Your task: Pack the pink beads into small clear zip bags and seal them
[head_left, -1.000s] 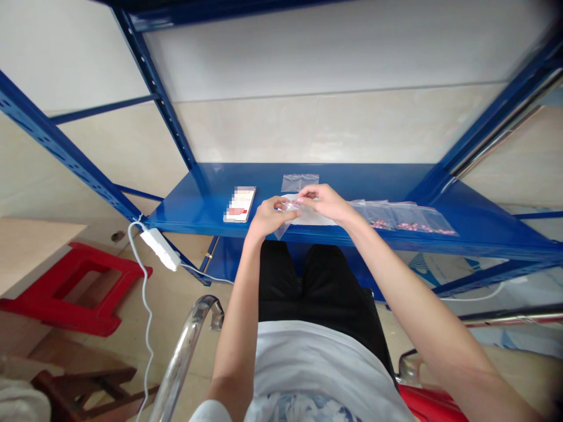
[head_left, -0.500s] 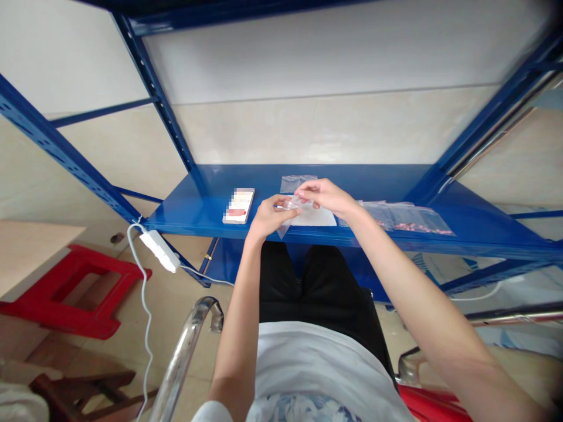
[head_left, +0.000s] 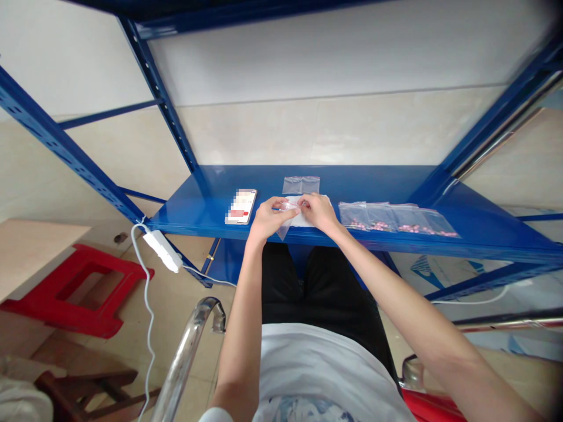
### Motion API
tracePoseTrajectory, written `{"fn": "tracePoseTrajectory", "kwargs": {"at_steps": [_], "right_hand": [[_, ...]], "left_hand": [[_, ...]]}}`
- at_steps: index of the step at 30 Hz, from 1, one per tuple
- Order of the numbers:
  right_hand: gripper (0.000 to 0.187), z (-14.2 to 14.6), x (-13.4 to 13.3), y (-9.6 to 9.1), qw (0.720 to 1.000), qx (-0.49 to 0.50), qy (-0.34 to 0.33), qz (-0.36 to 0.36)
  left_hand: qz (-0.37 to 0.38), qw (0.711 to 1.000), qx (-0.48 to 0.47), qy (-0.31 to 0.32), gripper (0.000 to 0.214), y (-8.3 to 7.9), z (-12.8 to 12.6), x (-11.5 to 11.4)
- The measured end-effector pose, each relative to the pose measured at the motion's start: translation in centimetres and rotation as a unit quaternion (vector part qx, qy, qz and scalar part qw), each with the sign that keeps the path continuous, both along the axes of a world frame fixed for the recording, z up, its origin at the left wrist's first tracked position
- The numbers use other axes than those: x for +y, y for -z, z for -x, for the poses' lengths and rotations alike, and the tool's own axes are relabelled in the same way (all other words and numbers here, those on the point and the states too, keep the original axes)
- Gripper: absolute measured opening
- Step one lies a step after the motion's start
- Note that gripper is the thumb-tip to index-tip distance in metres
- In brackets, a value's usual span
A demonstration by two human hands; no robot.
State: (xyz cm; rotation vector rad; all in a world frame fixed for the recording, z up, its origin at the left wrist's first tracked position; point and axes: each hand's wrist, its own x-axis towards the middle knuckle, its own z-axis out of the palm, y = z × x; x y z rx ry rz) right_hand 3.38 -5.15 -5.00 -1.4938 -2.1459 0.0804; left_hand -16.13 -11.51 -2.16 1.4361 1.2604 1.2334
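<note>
Two bare hands meet near the middle of the frame: the left hand (head_left: 267, 219) grips one clear plastic bag (head_left: 284, 230) between thumb and fingers, and the right hand (head_left: 320, 212) has its fingers bent in at the bag's upper part, though I cannot tell whether they pinch the plastic or a small piece. The bag's lower corner points down toward the front edge of the blue shelf (head_left: 373, 181). One white sheet (head_left: 302, 221) lies under the hands, and just behind it two flat clear bags (head_left: 293, 185) lie side by side. Right of center, four bags with pink pieces (head_left: 409, 218) lie in an overlapping row; the pieces are too small to count. Left of the hands lies one phone-like object (head_left: 241, 207), its face blurred into blocks. The shelf is smooth, glossy metal, framed by blue uprights (head_left: 165, 102) at left and right, with a pale wall (head_left: 308, 129) behind it. One white power strip (head_left: 162, 251) hangs by the left upright, its cord running down. A red stool (head_left: 44, 302) stands at the left of the frame, partly below a light wooden board (head_left: 35, 246). Two curved chrome pieces (head_left: 185, 346) flank the seated person, who wears a white shirt (head_left: 316, 357) and black trousers (head_left: 285, 287); a red patch (head_left: 431, 407) shows at lower right.
</note>
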Motion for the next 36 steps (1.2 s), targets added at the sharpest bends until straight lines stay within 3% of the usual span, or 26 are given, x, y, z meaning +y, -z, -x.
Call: {"fn": "tracePoseTrajectory", "kwargs": {"at_steps": [7,11,14,18,21,26,31,36], "right_hand": [[0.021,0.3,0.2,-0.2,0.999,-0.028,-0.003,0.018],[0.019,0.0,0.3,-0.9,1.000,0.016,-0.011,0.017],[0.013,-0.5,-0.2,-2.3,0.988,0.130,-0.050,0.059],[0.024,-1.4,-2.2,-5.2,0.929,0.281,-0.181,0.159],[0.036,-1.5,-3.5,-7.2,0.913,0.291,-0.213,0.189],[0.038,-1.0,-3.8,-9.0,0.912,0.237,-0.239,0.236],[0.039,-1.3,-3.1,-9.3,0.909,0.203,-0.252,0.261],[0.033,-1.6,-1.8,-7.3,0.910,0.268,-0.206,0.242]], "left_hand": [[-0.001,1.000,0.002,-0.004,0.054,-0.1,-0.1,0.0],[-0.003,1.000,0.012,-0.001,0.057,0.0,0.1,0.0],[0.000,1.000,0.022,0.010,0.055,0.0,0.4,-0.2],[-0.018,0.999,0.008,0.049,0.048,-0.6,0.8,-0.6],[-0.018,0.995,-0.008,0.098,0.045,-1.2,0.8,-1.0],[-0.019,0.991,-0.015,0.135,0.050,-1.6,0.3,-1.3],[-0.023,0.990,-0.029,0.137,0.048,-1.2,0.0,-1.1],[-0.021,0.995,-0.043,0.083,0.051,-0.8,0.4,-1.4]]}}
